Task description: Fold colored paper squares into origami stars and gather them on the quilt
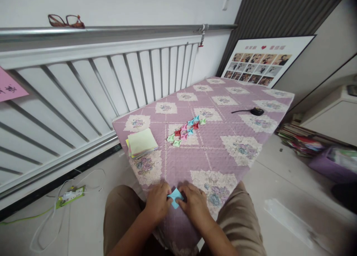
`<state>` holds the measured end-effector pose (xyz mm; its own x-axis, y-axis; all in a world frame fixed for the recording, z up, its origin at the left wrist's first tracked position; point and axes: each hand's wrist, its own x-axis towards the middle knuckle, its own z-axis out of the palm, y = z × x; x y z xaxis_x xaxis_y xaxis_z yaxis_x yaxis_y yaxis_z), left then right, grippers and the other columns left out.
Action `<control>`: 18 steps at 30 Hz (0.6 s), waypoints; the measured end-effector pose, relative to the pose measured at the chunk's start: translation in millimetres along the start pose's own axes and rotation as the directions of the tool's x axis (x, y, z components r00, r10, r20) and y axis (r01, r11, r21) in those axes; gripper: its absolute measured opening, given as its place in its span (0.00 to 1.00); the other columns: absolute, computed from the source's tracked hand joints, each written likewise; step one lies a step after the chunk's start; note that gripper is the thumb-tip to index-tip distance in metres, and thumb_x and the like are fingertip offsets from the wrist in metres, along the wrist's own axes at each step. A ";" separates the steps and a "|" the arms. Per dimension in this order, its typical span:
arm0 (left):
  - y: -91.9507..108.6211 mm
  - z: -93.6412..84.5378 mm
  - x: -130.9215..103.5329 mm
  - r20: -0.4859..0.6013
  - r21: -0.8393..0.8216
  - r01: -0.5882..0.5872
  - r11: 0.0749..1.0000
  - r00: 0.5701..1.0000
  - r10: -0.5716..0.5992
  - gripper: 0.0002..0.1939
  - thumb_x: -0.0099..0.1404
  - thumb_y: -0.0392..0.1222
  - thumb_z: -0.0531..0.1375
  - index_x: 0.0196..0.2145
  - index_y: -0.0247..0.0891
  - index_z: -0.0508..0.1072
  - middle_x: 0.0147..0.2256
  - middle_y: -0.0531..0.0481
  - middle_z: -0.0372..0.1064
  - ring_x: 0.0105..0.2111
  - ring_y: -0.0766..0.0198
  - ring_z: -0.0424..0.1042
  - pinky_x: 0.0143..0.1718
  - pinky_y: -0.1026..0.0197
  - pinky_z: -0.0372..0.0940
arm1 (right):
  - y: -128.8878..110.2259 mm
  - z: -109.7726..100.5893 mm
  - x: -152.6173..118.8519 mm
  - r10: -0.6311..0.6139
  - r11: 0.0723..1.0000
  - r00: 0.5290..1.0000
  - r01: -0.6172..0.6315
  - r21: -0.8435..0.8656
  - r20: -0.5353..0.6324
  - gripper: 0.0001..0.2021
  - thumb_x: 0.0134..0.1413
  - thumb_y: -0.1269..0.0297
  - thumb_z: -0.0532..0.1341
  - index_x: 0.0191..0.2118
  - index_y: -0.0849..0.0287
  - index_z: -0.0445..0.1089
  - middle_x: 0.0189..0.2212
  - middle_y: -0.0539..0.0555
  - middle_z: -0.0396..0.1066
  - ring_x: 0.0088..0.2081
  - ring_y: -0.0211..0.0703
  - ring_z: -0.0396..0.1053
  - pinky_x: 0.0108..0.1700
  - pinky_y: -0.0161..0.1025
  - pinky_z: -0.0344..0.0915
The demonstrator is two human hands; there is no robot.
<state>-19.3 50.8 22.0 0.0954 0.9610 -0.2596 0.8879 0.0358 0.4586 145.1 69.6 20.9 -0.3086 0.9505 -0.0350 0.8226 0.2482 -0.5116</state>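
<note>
A small light-blue piece of folded paper (175, 197) is held between my two hands at the near end of the table, its outline roughly a diamond. On its left side, my left hand (158, 198) pinches an edge with thumb and fingers. Gripping the opposite edge is my right hand (193, 199), its thumb lying on the paper. Farther up the cloth, several small folded paper pieces (184, 131) in green, red, pink and blue sit in two slanting rows. A stack of square paper sheets (142, 142), pale yellow on top, lies to the left of them.
A purple flowered tablecloth (209, 152) covers the table. A black round object with a strap (256, 111) lies at the right. White radiator (125, 81) along the left side, with glasses (66, 22) on the pipe above. A photo board (259, 61) leans behind; a power strip (71, 196) is on the floor.
</note>
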 end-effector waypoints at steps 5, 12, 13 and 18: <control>-2.0 1.0 -0.3 -0.007 -0.036 -0.039 0.999 0.999 0.039 0.13 0.58 0.36 0.56 0.42 0.41 0.67 0.35 0.53 0.69 0.38 0.61 0.66 0.40 0.60 0.55 | 1.7 1.0 1.5 -0.013 0.999 1.000 0.013 0.046 -0.006 0.03 0.46 0.68 0.62 0.30 0.54 0.68 0.32 0.48 0.70 0.40 0.44 0.66 0.41 0.41 0.49; -3.6 0.4 -1.3 -0.005 -0.056 -0.113 0.992 0.994 0.113 0.05 0.60 0.35 0.55 0.30 0.39 0.70 0.34 0.52 0.68 0.36 0.63 0.65 0.38 0.62 0.56 | 6.8 2.0 -3.5 -0.154 0.977 0.988 0.151 0.149 0.010 0.03 0.50 0.70 0.60 0.29 0.55 0.66 0.26 0.45 0.69 0.34 0.40 0.65 0.43 0.41 0.50; -2.4 0.6 -3.2 -0.012 -0.057 -0.115 0.992 0.993 0.114 0.05 0.60 0.35 0.54 0.31 0.39 0.70 0.34 0.52 0.68 0.37 0.63 0.65 0.38 0.62 0.56 | 6.8 1.1 -4.0 -0.186 0.970 0.982 0.184 0.157 0.003 0.03 0.51 0.70 0.60 0.29 0.55 0.67 0.27 0.45 0.69 0.34 0.40 0.65 0.44 0.41 0.50; 8.2 -0.6 -11.6 -0.157 0.082 -0.130 0.988 0.977 0.142 0.09 0.63 0.32 0.53 0.35 0.41 0.71 0.37 0.51 0.67 0.40 0.60 0.64 0.42 0.57 0.56 | 5.5 -1.2 -1.3 -0.348 0.934 0.920 0.357 0.021 -0.180 0.07 0.53 0.75 0.59 0.30 0.55 0.68 0.29 0.48 0.69 0.36 0.40 0.63 0.49 0.44 0.49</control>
<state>-13.4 40.1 29.2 0.1484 0.9874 -0.0552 0.9017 -0.1122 0.4177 150.6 69.9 19.1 -0.4841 0.8219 0.3001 0.6480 0.5672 -0.5083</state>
